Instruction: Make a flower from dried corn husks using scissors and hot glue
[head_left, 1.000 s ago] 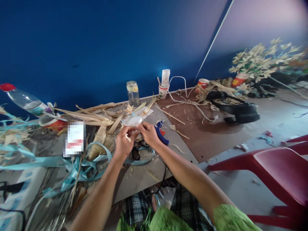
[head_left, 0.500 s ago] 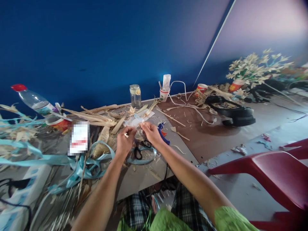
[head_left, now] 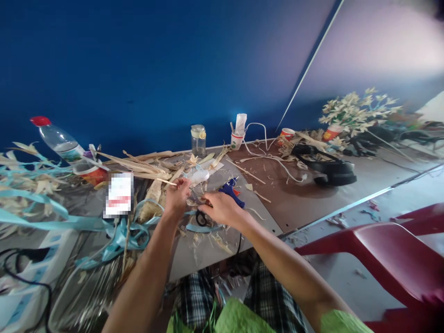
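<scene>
My left hand [head_left: 176, 196] is raised a little above the board with its fingers pinched on a thin dry straw strip [head_left: 163, 181] that sticks out to the left. Lower and to the right, my right hand [head_left: 220, 209] rests on the board with its fingers curled over the black-handled scissors [head_left: 200, 217]. A blue glue gun [head_left: 231, 192] lies just behind the right hand. A small white plastic piece [head_left: 200, 176] lies beyond both hands among dry husks [head_left: 138, 164].
Light blue ribbon [head_left: 114, 231] loops at the left. A plastic bottle [head_left: 58, 141], a glass jar [head_left: 198, 138], paper cups [head_left: 236, 138], a white cable [head_left: 274, 159], a black tray [head_left: 326, 164], paper flowers [head_left: 350, 106] and a red plastic chair [head_left: 385, 254] surround the board.
The white plastic piece left my hands and lies on the table. My right hand dropped from the left hand onto the scissors. The left hand holds a straw strip.
</scene>
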Motion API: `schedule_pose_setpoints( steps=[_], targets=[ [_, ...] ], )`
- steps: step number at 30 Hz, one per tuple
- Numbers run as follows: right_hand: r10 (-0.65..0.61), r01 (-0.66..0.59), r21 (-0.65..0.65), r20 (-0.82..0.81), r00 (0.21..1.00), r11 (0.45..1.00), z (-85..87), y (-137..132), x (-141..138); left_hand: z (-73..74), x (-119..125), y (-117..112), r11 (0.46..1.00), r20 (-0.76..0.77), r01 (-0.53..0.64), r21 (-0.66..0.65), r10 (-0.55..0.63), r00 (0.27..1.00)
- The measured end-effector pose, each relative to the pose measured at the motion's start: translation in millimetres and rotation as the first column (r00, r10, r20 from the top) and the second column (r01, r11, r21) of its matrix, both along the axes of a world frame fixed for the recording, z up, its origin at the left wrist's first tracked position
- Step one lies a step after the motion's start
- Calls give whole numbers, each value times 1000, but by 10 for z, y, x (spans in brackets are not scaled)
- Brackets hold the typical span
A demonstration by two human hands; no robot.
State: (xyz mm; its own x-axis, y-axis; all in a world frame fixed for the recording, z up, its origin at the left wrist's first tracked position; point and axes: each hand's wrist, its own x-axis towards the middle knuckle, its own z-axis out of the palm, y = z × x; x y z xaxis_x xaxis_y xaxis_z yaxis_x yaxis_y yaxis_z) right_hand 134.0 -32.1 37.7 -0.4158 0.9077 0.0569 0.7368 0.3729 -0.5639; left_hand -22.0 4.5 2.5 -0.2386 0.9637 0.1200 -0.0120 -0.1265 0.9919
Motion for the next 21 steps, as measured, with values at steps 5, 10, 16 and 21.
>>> schedule_pose_setpoints(
  steps=[5,10,16,21],
  targets=[
    [-129,170,75,-379,916,983,62,121,126,76,17,-29,997,246,82,-14,-76,966],
    [-330,667,281,-697,636,690,233,339,325,76,40,-45,989,281,151,-11,-141,949],
    [-187,540,427,-633,752,726,353,398,291,91,70,-61,982,311,188,-26,-171,935],
    [12,169,592,-289,957,788,97,395,-6,97,70,-62,982,278,186,-32,-170,945]
  ],
)
